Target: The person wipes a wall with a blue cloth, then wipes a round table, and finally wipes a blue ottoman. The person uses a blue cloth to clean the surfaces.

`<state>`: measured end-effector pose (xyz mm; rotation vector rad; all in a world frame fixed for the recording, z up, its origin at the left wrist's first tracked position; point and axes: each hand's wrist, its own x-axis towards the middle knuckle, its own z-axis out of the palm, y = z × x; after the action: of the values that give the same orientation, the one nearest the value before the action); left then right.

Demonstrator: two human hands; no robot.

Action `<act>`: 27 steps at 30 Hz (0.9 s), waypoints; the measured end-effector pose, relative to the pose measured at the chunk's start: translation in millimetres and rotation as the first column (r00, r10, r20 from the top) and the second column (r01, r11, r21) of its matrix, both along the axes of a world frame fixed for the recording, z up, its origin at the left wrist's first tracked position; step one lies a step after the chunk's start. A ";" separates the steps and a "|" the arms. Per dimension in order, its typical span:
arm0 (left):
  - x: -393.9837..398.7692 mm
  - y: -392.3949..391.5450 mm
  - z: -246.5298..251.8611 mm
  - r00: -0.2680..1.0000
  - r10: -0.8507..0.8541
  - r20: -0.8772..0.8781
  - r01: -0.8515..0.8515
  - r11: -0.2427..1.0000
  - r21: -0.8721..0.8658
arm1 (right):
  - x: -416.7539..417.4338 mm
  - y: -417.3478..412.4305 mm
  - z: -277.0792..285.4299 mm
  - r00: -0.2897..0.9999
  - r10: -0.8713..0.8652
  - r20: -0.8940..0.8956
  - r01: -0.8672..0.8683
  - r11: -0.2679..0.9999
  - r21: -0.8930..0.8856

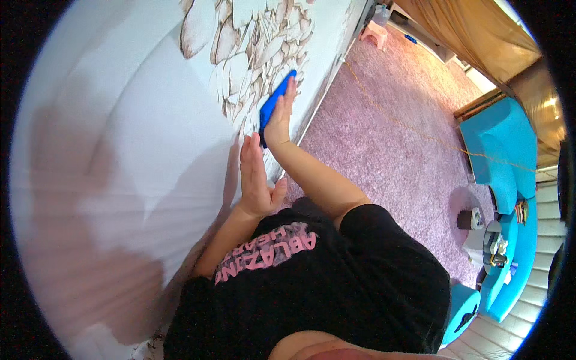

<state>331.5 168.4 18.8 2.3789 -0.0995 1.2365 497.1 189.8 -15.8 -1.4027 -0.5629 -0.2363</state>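
My left hand (255, 180) is held up close to the white wall (180, 121), fingers extended together and thumb apart, holding nothing. Whether it touches the wall cannot be told. Above and to its right, my right hand (280, 119) holds a flat blue object (275, 100) with a dark lower end against the wall; its exact kind is unclear. The fingers lie extended along its right side. Around the blue object the wall surface shows brown-edged, flake-like shapes (258, 54), either peeling or a relief.
Pink-purple carpet (382, 135) runs along the wall's foot, crossed by a thin orange cord (396, 121). Turquoise sofas (499, 144) and a small round table (492, 243) with items stand at right. A pink stool (374, 35) is at the far end, near brown curtains (486, 36).
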 end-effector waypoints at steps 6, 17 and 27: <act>21.9 6.2 1.6 0.998 0.051 -0.029 -0.050 0.998 0.043 | 7.4 0.7 61.1 0.973 0.050 0.227 -0.054 0.998 0.009; 133.4 4.3 3.3 0.994 0.108 -0.033 -0.106 0.993 0.049 | 159.5 14.9 7.2 1.000 0.000 0.026 0.000 1.000 -0.003; 188.8 14.4 26.3 0.964 0.254 -0.080 -0.235 0.953 0.189 | 168.2 11.2 70.6 0.887 0.099 0.451 -0.109 0.994 -0.003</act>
<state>520.3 182.8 45.2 2.6706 0.1279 1.2557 665.3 201.0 54.7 -1.2935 -1.0142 -0.4874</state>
